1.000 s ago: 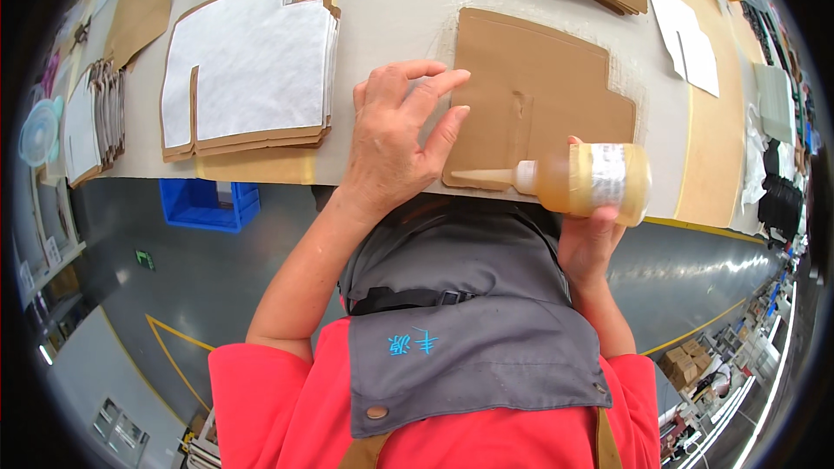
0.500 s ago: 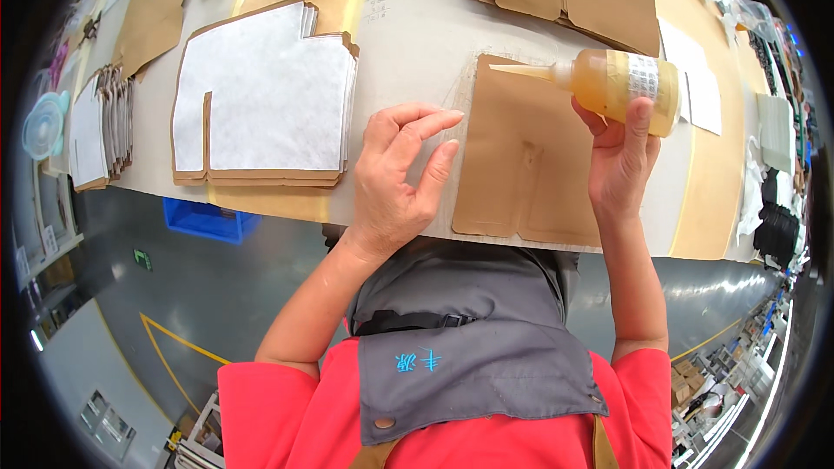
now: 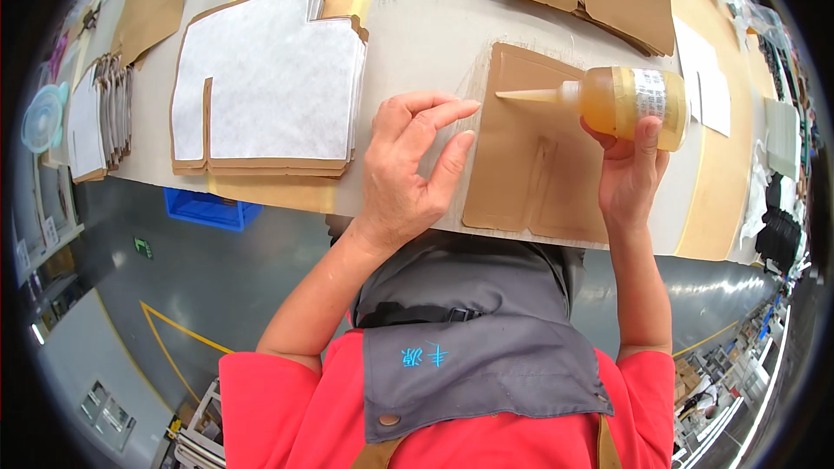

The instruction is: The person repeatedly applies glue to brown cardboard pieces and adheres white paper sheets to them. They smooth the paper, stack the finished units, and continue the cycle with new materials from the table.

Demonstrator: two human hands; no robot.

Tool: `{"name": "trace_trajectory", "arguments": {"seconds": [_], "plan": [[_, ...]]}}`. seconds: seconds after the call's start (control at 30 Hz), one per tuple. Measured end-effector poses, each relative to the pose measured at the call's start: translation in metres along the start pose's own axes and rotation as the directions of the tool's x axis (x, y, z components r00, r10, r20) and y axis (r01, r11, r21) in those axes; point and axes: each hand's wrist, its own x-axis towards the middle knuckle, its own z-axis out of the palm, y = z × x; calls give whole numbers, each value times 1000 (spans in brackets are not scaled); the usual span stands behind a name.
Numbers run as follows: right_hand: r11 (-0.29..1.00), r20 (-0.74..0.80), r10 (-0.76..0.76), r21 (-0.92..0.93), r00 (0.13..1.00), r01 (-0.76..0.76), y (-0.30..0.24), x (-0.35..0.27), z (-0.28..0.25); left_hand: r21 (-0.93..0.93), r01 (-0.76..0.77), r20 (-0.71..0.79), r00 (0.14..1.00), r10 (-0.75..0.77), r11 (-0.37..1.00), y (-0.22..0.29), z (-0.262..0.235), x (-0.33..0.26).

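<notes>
My right hand is wrapped round a squeeze bottle of amber liquid, held on its side. Its long pointed nozzle aims left, and the tip sits over or on the left border of a brown panel, a little below the far corner. I cannot tell whether the tip touches. The panel lies flat at the table's front edge, with a raised crease up its middle. My left hand hovers just left of the panel, fingers bent, thumb and forefinger apart, holding nothing.
On the left lies a stack of brown pieces faced with white sheets, with a smaller stack beyond it. Another brown stack lies at the far right, near a white sheet. A blue bin stands below the table's edge.
The bottle's nozzle tip has moved from the panel's far left corner a little toward me along the left border. My left hand keeps its pose; the whole view has shifted slightly.
</notes>
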Motion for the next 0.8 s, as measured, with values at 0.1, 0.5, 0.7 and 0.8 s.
{"name": "trace_trajectory", "arguments": {"seconds": [0.1,0.5,0.7,0.8], "plan": [[1000,-3,20,15,1000,-20,2,-11,-3,-4,4,-10,1000,-4,1000,0,1,-1],[999,-10,36,38,999,-35,-5,-60,4,51,-23,-7,1000,24,998,0,-1,-2],[999,4,14,-37,1000,-14,-6,-82,4,57,-28,-16,999,29,998,-2,0,-3],[996,53,22,-86,998,-17,-6,-91,-2,59,-31,-22,999,32,998,-1,1,-3]]}}
